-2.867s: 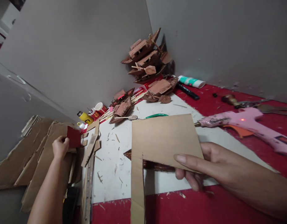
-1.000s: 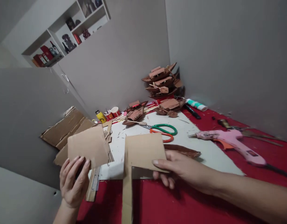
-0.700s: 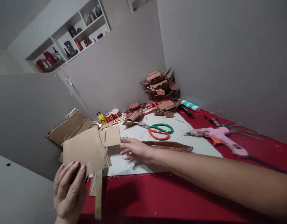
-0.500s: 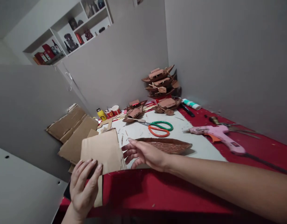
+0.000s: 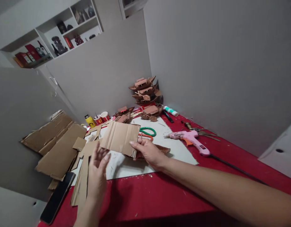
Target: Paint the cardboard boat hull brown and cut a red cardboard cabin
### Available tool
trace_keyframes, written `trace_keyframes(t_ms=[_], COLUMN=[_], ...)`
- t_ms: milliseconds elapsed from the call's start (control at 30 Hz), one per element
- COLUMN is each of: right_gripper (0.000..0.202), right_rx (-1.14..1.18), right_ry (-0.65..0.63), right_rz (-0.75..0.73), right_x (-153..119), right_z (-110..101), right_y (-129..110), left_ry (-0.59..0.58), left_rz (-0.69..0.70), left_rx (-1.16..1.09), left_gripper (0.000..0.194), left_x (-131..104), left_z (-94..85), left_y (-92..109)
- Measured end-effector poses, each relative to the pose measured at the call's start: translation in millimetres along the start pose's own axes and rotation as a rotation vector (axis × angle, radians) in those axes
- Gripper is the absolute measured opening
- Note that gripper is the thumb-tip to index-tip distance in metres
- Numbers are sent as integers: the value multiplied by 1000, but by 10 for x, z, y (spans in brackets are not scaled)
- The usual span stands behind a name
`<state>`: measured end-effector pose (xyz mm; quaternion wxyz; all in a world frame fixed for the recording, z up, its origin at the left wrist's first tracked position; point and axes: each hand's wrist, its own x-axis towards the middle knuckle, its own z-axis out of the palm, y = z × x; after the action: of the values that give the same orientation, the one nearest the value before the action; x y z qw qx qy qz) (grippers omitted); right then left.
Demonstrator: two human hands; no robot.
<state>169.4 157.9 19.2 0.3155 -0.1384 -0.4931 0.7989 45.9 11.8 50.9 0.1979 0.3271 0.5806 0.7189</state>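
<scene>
A creased square of cardboard (image 5: pixel 120 137) is held above the white work sheet. My right hand (image 5: pixel 145 150) pinches its right edge, thumb on top. My left hand (image 5: pixel 99 162) is beside the lower left corner, fingers apart and curved, holding nothing. Behind the cardboard and my right hand, a brown boat hull (image 5: pixel 163 148) is mostly hidden. Scissors with green and orange handles (image 5: pixel 149 130) lie just beyond, partly covered by the cardboard.
At right lies a pink glue gun (image 5: pixel 190 138) with its cord. Finished boats (image 5: pixel 145 91) are stacked in the back corner. Cardboard pieces (image 5: pixel 57 148) and a black phone (image 5: pixel 57 198) are at left. A yellow bottle (image 5: pixel 90 120) stands near paper cups (image 5: pixel 104 116).
The cardboard has passed from my left hand to my right hand and turned. My left hand has let go. The view has shifted right, and the phone now shows fully.
</scene>
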Motion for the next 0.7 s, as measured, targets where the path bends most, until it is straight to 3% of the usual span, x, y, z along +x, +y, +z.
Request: trace_keyframes(t_ms=[67,133,200,300,500,700], right_gripper=[46,47,49,50,50,55], right_rx=[0,-9,-31,-94,-264,-403], right_ry=[16,18,3,-33,18,-11], right_rz=[-25,-41,-50,-53,-129,-183], right_x=[5,-8,-30,-62,-50,-137], right_z=[-39,-51,-40,-14,-105,-100], right_y=[20,34,43,58,102,188], left_ry=[-73,-50,-7,-34,-69,-194], left_rz=[-190,-239,-231,-276,-285,-277], left_rx=[-262,-396,-428,-367,-354,-364], left_gripper=[68,63,52,50,61,48], left_x=[61,108,131,130,273,351], left_z=[169,316,436,542,403,261], left_y=[5,-19,-72,-189,-329,-287])
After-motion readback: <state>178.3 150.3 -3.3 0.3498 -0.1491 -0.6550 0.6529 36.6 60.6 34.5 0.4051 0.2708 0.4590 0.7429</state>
